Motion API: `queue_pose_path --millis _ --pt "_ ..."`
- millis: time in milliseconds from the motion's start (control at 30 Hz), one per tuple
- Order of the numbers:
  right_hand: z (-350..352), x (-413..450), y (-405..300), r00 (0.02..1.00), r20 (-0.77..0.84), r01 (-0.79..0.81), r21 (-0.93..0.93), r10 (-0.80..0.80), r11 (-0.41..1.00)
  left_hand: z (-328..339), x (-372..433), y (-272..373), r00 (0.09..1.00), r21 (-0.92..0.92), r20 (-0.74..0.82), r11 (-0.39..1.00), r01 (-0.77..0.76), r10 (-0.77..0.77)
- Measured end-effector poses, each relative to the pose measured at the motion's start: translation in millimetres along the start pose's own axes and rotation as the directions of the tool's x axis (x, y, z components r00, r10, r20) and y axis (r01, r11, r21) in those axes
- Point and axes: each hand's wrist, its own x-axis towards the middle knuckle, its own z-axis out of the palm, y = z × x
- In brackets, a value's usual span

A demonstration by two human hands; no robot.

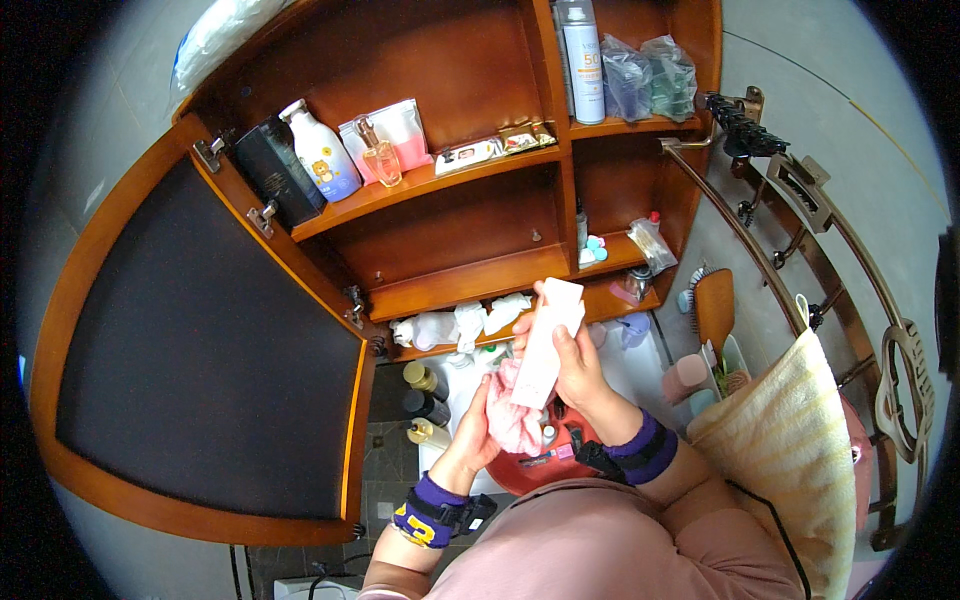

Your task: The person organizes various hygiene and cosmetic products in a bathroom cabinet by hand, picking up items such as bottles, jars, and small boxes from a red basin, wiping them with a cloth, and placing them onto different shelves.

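Note:
My right hand (pixel 581 367) grips a slim pale-pink carton (pixel 544 356), its far end tipped up toward the cabinet. Bunched in my left hand (pixel 474 431) is a pink cloth (pixel 511 420), which lies against the carton's lower left side. Fingertips also show behind the carton's upper left edge; whose grip they belong to is partly hidden. Beneath both hands sits a red basin (pixel 517 471) holding several small items, among them a white-capped container (pixel 549 433). Part of the basin is covered by my hands and shirt.
An open wooden cabinet (pixel 465 202) rises ahead, its door (pixel 217 360) swung out left. A white pump bottle (pixel 321 154), a perfume bottle (pixel 381 154) and a spray can (pixel 583 71) stand on its shelves. Several bottles (pixel 426 405) line the left. A yellow towel (pixel 787 442) hangs right.

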Motion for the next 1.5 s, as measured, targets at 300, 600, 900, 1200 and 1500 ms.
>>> queue_pose_path --millis 300,600,900,1200,1500 --pt "-10.7 -0.4 44.7 0.987 0.138 -0.049 -0.212 0.079 0.976 -6.8 -4.8 -4.9 0.954 0.022 -0.145 0.965 -0.262 0.262" --pt "4.6 -11.3 64.0 0.973 0.017 -0.201 -0.429 0.23 0.881 -21.3 -14.7 1.4 0.62 0.576 -0.171 0.588 -0.568 0.766" --pt "2.9 -12.5 67.1 0.892 0.204 -0.197 -0.626 0.403 0.754 -21.1 -24.8 29.6 0.629 0.944 -0.02 0.222 -0.244 0.777" --pt "-16.1 -0.4 51.0 0.883 0.211 -0.276 -0.489 0.419 0.827 -79.5 -13.5 -35.1 0.701 0.905 -0.149 0.382 -0.188 0.697" --pt "-22.8 -6.6 38.2 0.745 0.258 -0.567 -0.242 0.615 0.788 -34.1 -9.8 -39.1 0.846 0.25 -0.154 0.848 -0.466 0.511"
